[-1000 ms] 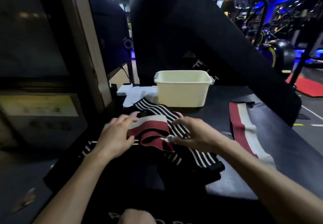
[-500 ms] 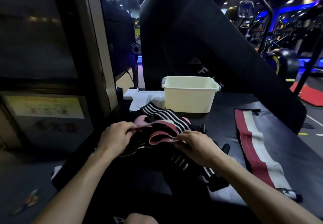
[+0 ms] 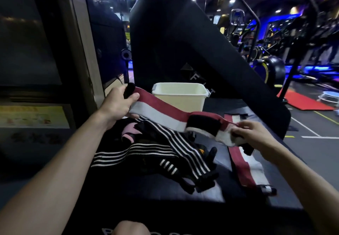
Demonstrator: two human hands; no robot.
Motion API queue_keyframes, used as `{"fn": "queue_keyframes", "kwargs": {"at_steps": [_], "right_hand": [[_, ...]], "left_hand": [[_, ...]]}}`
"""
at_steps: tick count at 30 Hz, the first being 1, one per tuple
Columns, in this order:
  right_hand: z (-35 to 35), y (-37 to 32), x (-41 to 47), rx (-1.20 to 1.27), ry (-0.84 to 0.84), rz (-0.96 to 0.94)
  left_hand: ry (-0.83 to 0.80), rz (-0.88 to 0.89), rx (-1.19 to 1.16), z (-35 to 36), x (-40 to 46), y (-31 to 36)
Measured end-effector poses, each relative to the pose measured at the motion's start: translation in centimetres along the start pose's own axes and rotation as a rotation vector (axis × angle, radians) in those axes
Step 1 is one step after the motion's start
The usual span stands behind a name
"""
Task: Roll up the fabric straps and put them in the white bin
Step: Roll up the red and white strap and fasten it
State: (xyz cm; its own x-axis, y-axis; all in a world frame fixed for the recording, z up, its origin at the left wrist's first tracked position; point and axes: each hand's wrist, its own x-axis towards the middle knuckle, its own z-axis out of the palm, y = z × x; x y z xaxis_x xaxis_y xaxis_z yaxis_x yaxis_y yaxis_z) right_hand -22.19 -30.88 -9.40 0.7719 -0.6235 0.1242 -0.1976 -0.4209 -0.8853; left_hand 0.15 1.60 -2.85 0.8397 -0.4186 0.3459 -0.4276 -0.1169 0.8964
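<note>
Standing behind held strap [image 3: 161, 113], white bin [image 3: 180, 98].

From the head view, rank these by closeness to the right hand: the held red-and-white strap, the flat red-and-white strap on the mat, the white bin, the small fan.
1. Held red-and-white strap: gripped by the right hand.
2. Flat red-and-white strap: on the mat, just below that hand.
3. White bin: behind, centre.
4. Small fan: far back left.

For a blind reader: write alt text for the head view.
Two bare hands stretch a red-and-white fabric strap in the air, left hand gripping one end, right hand the other. Behind it stands a white bin; black-and-white striped straps lie heaped below on the dark bench.
</note>
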Motion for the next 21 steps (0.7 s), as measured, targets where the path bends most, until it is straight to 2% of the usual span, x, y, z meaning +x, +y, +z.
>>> {"fn": "queue_keyframes", "kwargs": {"at_steps": [3,6,8,11,15,16,19,21], "right_hand": [[-2.7,1.9,-0.6,-0.021,-0.079,0.099],[-3.9,3.1,-1.2,-0.120,-0.192,0.086],[-4.5,3.9,-1.2,-0.137,-0.202,0.071],[-6.2,5.0,-1.1,-0.086,-0.125,0.072],[-9.5,6.7,-1.1,-0.214,-0.099,0.085],[-10.3,7.2,-1.1,-0.241,-0.057,0.078],[-11.9,7.9,-1.0,-0.305,0.208,-0.021],[-12.4,7.7,-1.4,-0.355,0.225,-0.077]], "left_hand": [[-0.022,0.171,0.046,2.2,0.3,1.4],[-0.071,0.302,0.023,5.7,0.9,3.8],[-0.125,0.346,0.001,8.3,1.4,5.3],[-0.187,0.371,-0.001,11.9,2.3,6.6],[-0.298,0.304,0.046,16.2,3.5,6.4],[-0.317,0.287,0.057,17.3,3.8,6.0],[-0.307,0.257,0.076,20.7,4.8,4.9],[-0.299,0.264,0.030,22.8,5.2,4.7]]}}
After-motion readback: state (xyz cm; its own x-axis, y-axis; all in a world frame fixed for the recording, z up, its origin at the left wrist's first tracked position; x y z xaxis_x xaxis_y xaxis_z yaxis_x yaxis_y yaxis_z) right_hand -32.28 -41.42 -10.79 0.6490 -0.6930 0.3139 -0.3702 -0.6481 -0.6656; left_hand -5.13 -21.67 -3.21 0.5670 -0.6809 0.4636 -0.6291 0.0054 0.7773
